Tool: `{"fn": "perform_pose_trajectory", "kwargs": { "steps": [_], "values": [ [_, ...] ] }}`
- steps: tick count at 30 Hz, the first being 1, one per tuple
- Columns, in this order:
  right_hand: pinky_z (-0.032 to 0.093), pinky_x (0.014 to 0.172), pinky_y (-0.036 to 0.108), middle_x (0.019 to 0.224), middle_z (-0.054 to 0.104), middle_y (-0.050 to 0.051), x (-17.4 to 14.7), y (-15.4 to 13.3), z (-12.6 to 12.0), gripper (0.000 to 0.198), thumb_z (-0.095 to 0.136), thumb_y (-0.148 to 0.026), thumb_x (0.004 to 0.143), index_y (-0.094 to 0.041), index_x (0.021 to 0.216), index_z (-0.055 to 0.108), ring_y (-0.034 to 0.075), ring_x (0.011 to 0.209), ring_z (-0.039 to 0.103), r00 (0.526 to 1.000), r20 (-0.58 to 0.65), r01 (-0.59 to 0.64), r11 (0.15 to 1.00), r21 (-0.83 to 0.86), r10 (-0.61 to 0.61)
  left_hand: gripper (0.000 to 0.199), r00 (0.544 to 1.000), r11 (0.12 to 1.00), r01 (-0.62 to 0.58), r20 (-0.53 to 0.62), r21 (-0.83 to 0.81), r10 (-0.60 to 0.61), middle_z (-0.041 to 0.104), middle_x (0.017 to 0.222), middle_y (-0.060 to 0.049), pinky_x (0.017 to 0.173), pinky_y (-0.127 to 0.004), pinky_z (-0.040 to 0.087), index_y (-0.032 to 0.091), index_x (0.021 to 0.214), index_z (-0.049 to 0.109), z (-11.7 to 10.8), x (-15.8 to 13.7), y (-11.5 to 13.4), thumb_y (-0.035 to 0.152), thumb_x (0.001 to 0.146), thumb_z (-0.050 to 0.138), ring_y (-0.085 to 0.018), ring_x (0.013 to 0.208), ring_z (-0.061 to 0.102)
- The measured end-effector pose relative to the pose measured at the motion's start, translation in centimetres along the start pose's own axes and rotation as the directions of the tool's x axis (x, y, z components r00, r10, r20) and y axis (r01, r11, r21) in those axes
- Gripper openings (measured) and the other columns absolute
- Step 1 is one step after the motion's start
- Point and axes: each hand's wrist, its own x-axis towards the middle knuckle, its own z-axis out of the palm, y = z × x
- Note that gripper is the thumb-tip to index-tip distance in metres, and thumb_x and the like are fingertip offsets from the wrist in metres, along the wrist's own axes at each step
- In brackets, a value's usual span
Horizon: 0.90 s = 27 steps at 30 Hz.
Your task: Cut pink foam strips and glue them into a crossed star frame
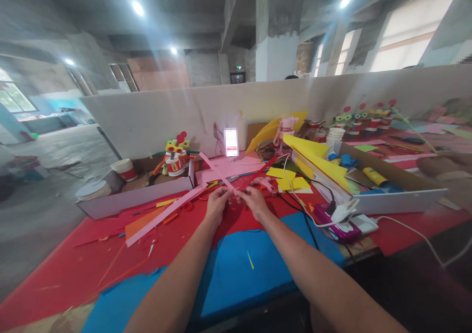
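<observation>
Both my hands meet over the red covered table [147,269]. My left hand [218,203] pinches a narrow pink paper strip [216,170] near its close end. On the right side of that end, the fingers of my right hand [253,200] are closed on it too. The strip runs away from me and to the left, over a larger pink sheet [245,166]. Left of my hands lies a second pink strip [165,216], across orange scraps. A pink glue gun [264,184] rests just beyond my right hand. Blue sheets [236,259] lie beneath my forearms.
A white-sided box [136,198] stands left, near a paper-cup figure [176,163]. Another box [401,200] with blue and yellow pieces is at right. A purple power strip [337,225] trails cables. Yellow paper squares [293,181] lie ahead. A person's arm [446,171] reaches in at far right.
</observation>
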Motion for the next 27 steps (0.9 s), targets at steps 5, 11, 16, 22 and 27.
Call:
{"fn": "perform_pose_trajectory", "kwargs": {
  "steps": [5,11,16,22,27],
  "values": [
    [0.055,0.064,0.031,0.060,0.068,0.001,-0.10,-0.20,0.03,0.037,0.086,-0.045,0.050,-0.017,0.063,0.064,0.018,0.060,0.066,1.000,0.018,-0.004,0.999,0.033,0.003,0.034,1.000,1.000,0.004,0.011,-0.004,-0.004,0.057,0.054,0.003,0.048,-0.020,0.040,0.015,0.068,0.062,0.10,-0.03,0.03,0.041,0.060,0.082,-0.008,0.047,0.049],
    [0.058,0.065,0.036,0.059,0.067,0.001,-0.33,-0.36,0.30,0.038,0.087,-0.044,0.048,-0.017,0.062,0.065,0.021,0.060,0.068,0.999,0.045,-0.026,0.998,0.060,0.023,0.038,1.000,1.000,-0.015,0.013,0.017,0.014,0.060,0.056,0.001,0.050,-0.021,0.041,0.015,0.064,0.060,0.11,-0.09,0.18,0.044,0.058,0.083,-0.009,0.049,0.051],
    [0.060,0.063,0.036,0.059,0.068,0.002,-0.37,-0.48,0.32,0.038,0.087,-0.046,0.048,-0.017,0.060,0.065,0.020,0.058,0.067,1.000,0.021,0.000,0.996,0.088,-0.002,0.038,1.000,0.999,-0.007,0.006,0.039,0.007,0.059,0.054,0.001,0.049,-0.021,0.039,0.014,0.063,0.061,0.08,-0.09,0.27,0.044,0.057,0.084,-0.009,0.048,0.051],
    [0.060,0.065,0.036,0.059,0.069,0.003,-0.29,-0.44,0.27,0.038,0.088,-0.043,0.046,-0.015,0.064,0.069,0.020,0.059,0.068,0.998,0.046,-0.034,0.997,0.063,0.031,0.037,1.000,0.998,-0.007,-0.029,0.063,0.009,0.058,0.052,0.002,0.048,-0.020,0.038,0.015,0.061,0.060,0.10,-0.14,0.41,0.044,0.059,0.083,-0.008,0.046,0.049],
    [0.060,0.066,0.038,0.059,0.070,0.005,-0.12,-0.24,0.30,0.036,0.085,-0.046,0.050,-0.016,0.063,0.068,0.024,0.063,0.070,1.000,0.016,0.003,0.997,0.074,-0.004,0.036,1.000,1.000,0.008,-0.010,0.016,-0.008,0.059,0.055,0.002,0.049,-0.020,0.041,0.014,0.068,0.063,0.28,-0.19,0.42,0.042,0.058,0.084,-0.008,0.048,0.051]
  ]
}}
